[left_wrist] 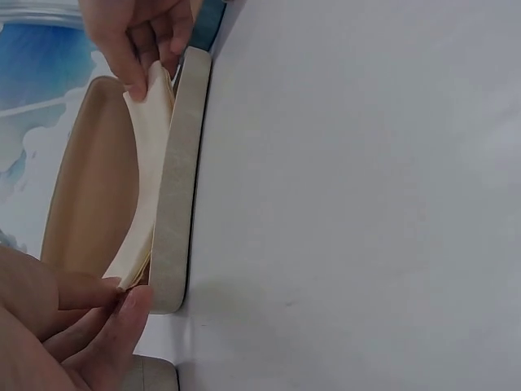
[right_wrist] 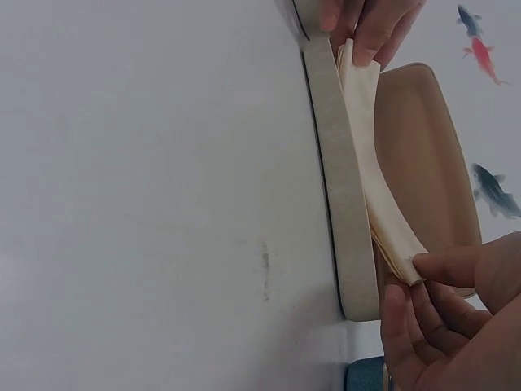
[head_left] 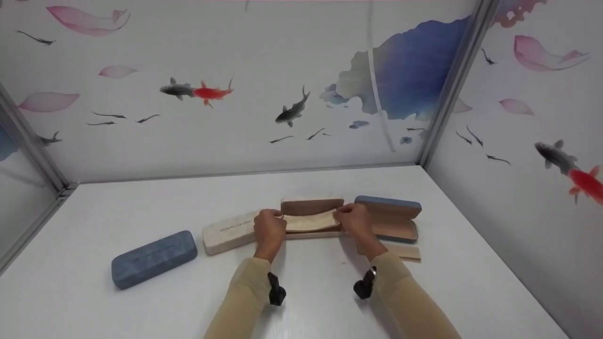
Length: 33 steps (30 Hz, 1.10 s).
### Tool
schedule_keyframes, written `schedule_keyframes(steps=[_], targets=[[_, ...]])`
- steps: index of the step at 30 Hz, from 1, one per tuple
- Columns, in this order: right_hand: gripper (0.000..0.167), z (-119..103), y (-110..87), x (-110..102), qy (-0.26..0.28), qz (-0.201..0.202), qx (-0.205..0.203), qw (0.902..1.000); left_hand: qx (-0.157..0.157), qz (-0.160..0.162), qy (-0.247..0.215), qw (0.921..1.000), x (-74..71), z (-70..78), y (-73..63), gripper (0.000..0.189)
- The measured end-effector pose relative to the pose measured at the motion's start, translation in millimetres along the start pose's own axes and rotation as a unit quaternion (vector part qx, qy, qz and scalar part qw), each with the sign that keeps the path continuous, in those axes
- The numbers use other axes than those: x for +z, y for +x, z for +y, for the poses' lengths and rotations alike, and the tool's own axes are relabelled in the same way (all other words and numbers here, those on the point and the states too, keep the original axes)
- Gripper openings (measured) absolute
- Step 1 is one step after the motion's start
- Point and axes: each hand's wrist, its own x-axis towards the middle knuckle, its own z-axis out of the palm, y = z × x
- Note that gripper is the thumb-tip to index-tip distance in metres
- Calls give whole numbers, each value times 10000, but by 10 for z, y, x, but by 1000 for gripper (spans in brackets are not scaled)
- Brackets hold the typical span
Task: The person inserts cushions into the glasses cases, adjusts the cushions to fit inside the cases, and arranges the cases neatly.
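A folded cream cloth (head_left: pixel 311 221) stretches lengthwise over the base of an open cream glasses case (left_wrist: pixel 177 187), sagging a little in its middle. My left hand (head_left: pixel 270 230) pinches the cloth's left end between thumb and fingers. At the other end, my right hand (head_left: pixel 356 221) pinches it the same way, as the right wrist view shows up close. The case's lid (right_wrist: pixel 423 155) stands raised behind the cloth, its tan lining showing. Most of the inside of the base is hidden under the cloth.
Right of my right hand lies an open blue glasses case (head_left: pixel 393 207), with a folded beige cloth (head_left: pixel 410 253) in front of it. A closed cream case (head_left: pixel 228 234) sits beside my left hand, and a closed blue case (head_left: pixel 154 260) farther left. Printed walls (head_left: pixel 212 141) border the table.
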Motion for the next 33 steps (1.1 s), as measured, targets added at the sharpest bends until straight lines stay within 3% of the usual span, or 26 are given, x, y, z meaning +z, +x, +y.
schedule_keyframes(steps=[6, 14, 20, 25, 33], targets=[[22, 15, 5, -4, -130, 16, 28, 9999, 99, 56, 94, 9999, 25, -10, -8, 22], [22, 37, -6, -11, -129, -56, 54, 9999, 483, 124, 92, 9987, 24, -20, -27, 16], [24, 29, -24, -17, -221, -152, 112, 9996, 431, 168, 110, 9989, 55, -20, -35, 13], [26, 32, -23, -25, -301, -214, 168, 9992, 585, 297, 89, 9978, 65, -13, -41, 15], [23, 45, -8, -20, -452, -148, 135, 9988, 437, 152, 104, 9989, 33, -4, -40, 19]])
